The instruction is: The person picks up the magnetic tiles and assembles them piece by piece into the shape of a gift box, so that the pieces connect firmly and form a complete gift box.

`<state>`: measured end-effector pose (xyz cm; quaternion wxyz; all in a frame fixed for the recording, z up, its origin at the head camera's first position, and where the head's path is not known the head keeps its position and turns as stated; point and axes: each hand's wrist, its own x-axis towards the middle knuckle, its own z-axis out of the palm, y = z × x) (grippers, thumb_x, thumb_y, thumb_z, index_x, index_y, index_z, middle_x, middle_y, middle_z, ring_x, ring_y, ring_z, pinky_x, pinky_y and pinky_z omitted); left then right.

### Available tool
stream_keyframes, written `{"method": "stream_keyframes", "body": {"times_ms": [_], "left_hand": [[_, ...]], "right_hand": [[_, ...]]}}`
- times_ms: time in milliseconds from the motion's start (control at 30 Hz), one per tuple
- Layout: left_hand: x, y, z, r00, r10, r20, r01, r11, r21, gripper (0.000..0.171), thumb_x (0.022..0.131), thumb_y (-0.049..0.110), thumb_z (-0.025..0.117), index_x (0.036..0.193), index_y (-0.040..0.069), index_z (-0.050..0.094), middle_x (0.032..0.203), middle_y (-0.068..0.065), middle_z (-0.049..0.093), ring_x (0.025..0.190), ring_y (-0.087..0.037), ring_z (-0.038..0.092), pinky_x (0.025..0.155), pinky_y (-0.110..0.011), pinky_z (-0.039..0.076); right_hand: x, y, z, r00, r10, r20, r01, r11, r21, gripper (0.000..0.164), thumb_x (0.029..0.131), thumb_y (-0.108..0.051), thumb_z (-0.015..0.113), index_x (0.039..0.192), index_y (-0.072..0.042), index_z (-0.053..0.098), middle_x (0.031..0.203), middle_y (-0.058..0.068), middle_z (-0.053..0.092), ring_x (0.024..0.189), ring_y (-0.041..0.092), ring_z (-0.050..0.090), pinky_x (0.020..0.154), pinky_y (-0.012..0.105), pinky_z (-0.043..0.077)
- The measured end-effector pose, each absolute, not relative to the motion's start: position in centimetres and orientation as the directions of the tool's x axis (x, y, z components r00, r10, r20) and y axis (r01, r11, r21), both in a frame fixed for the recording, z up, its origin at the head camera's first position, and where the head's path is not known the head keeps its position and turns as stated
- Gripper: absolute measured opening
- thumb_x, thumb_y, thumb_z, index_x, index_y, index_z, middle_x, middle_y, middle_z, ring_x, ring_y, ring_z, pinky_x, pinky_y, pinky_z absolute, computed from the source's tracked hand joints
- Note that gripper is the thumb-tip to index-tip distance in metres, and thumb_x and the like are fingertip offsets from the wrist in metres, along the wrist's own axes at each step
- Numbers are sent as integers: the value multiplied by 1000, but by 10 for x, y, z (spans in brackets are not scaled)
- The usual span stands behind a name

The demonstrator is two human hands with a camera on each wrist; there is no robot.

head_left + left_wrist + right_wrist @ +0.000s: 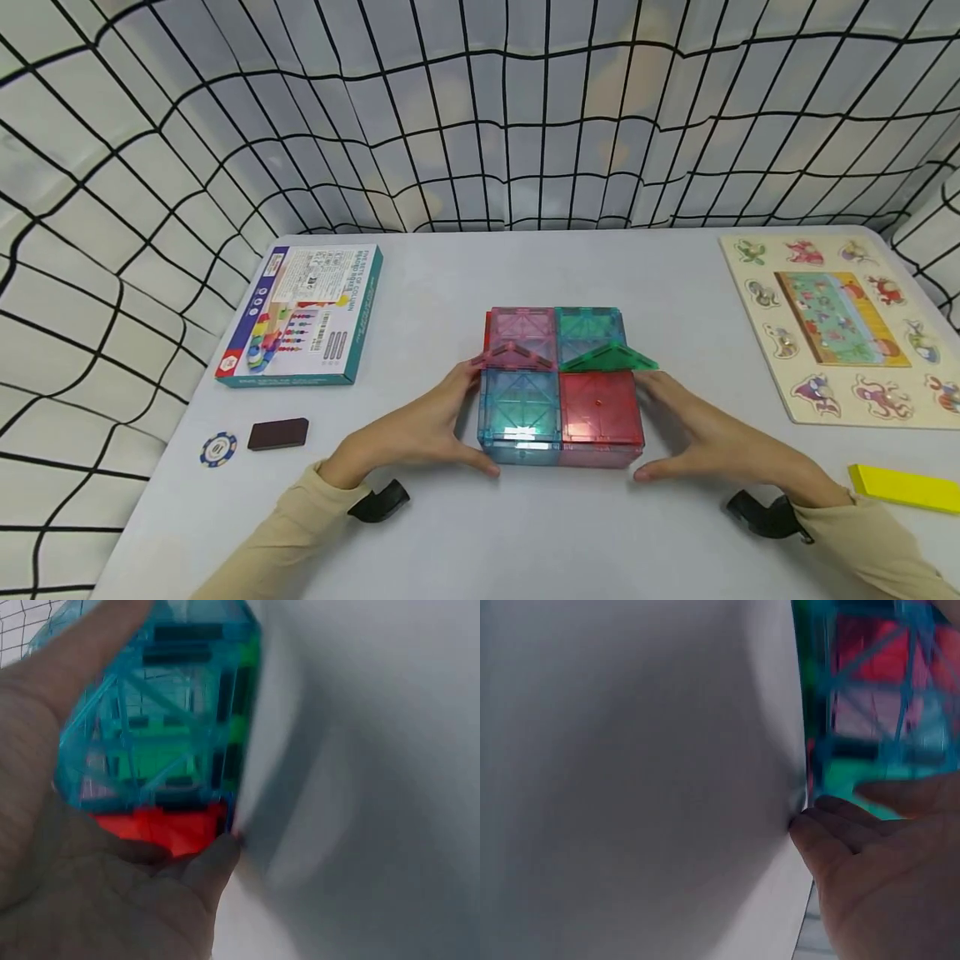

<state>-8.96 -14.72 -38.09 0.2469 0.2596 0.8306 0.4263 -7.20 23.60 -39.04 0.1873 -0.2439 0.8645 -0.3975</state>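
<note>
A low block of translucent magnetic tiles sits mid-table, its top made of pink, teal, blue and red squares. A pink triangle tile and a green triangle tile stand on top, side by side. At the block's left side is my left hand, thumb spread toward the near corner; its fingertips touch the side near a red tile in the left wrist view. My right hand flanks the right side, thumb apart from the block. Its fingers reach along the side at table level.
A boxed toy set lies at the back left, with a poker chip and a dark brown block before it. To the right are a wooden puzzle board and a yellow block. Black netting rises behind the table.
</note>
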Motion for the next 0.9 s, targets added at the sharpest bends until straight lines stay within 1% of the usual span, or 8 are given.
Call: {"method": "stream_keyframes", "body": {"times_ms": [67, 100, 133, 200, 300, 333, 500, 900], "left_hand": [[-89, -143, -382, -751, 640, -162, 237, 491, 838, 132, 69, 28, 101, 165, 7, 13, 166, -13, 23, 155, -29, 28, 126, -44, 27], [-89, -142, -383, -756, 637, -152, 243, 488, 838, 132, 68, 27, 101, 165, 6, 14, 165, -13, 24, 154, -29, 29, 125, -44, 28], [-89, -142, -383, -760, 634, -146, 250, 492, 834, 132, 67, 27, 102, 165, 6, 15, 165, -13, 25, 154, -29, 30, 125, -43, 29], [-91, -142, -384, -764, 631, -132, 263, 493, 829, 131, 66, 27, 102, 164, 6, 17, 164, -13, 27, 153, -29, 32, 125, -43, 30], [-96, -143, -385, -768, 630, -116, 277, 489, 827, 131, 66, 26, 102, 164, 6, 18, 162, -12, 30, 152, -29, 34, 123, -42, 32], [-99, -143, -386, -769, 630, -109, 281, 487, 827, 130, 66, 26, 103, 163, 5, 19, 161, -13, 31, 152, -29, 35, 123, -42, 33], [-115, -143, -389, -786, 612, -87, 278, 476, 834, 128, 66, 20, 102, 163, 3, 20, 159, -15, 35, 151, -31, 37, 121, -40, 36], [-142, -139, -394, -854, 516, -69, 194, 439, 877, 116, 75, 13, 95, 165, 4, 23, 164, -17, 35, 148, -35, 42, 120, -44, 38]], "right_hand": [[-70, 226, -393, -814, -570, -112, -274, 546, -792, 120, 77, -48, 93, 166, -12, 21, 170, 12, 23, 157, 38, 16, 122, 23, 18], [-69, 223, -393, -817, -567, -106, -271, 539, -797, 122, 76, -49, 93, 166, -14, 20, 171, 10, 22, 158, 36, 16, 120, 18, 15], [-69, 220, -393, -816, -571, -92, -280, 529, -801, 122, 76, -48, 93, 167, -14, 18, 171, 10, 22, 158, 36, 16, 122, 21, 16], [-71, 216, -393, -819, -569, -76, -294, 529, -796, 122, 76, -47, 94, 167, -15, 19, 170, 10, 23, 157, 36, 18, 126, 38, 22], [-76, 214, -392, -817, -573, -63, -319, 541, -778, 121, 76, -47, 94, 166, -11, 20, 169, 13, 25, 156, 38, 21, 121, 65, 26], [-79, 214, -392, -816, -576, -56, -330, 543, -772, 121, 77, -46, 94, 166, -9, 21, 169, 14, 26, 156, 39, 22, 118, 69, 26], [-97, 213, -393, -815, -578, -32, -362, 550, -752, 121, 76, -41, 96, 165, -5, 22, 168, 15, 29, 156, 39, 24, 119, 66, 29], [-132, 213, -392, -846, -533, -1, -346, 551, -760, 100, 79, -24, 94, 158, 1, 38, 158, 21, 44, 144, 44, 43, 115, 65, 37]]}}
